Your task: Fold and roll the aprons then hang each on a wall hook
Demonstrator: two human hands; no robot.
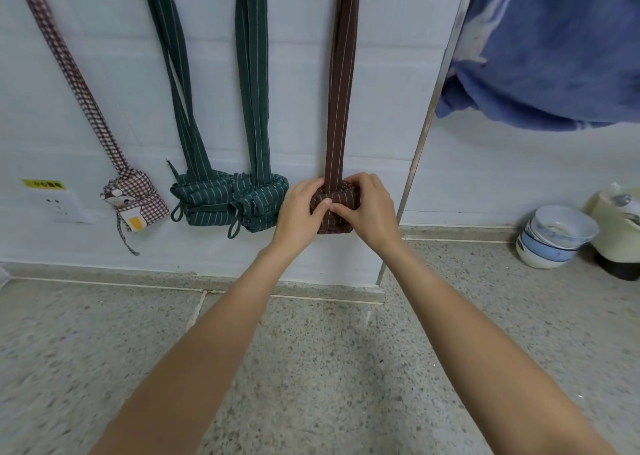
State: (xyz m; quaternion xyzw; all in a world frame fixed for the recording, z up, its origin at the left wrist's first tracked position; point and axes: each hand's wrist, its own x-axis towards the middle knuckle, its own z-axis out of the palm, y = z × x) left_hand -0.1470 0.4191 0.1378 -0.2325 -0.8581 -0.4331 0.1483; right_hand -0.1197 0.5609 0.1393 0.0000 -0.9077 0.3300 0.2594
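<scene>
A rolled brown striped apron (338, 201) hangs against the white wall by its long strap (341, 83), which runs up out of view. My left hand (300, 213) grips the roll's left side, thumb on its front. My right hand (367, 208) grips the right side, fingers curled over the top. To the left hang two rolled green striped aprons (204, 203) (261, 201) and a rolled checked apron (136, 200), each by a strap. The hooks are out of view.
A wall socket (64, 205) sits at the far left. A metal corner strip (420, 135) runs down the wall right of the brown apron. Blue cloth (550, 45) hangs at the upper right. Stacked bowls (554, 238) and a cream appliance (620, 226) stand on the speckled floor.
</scene>
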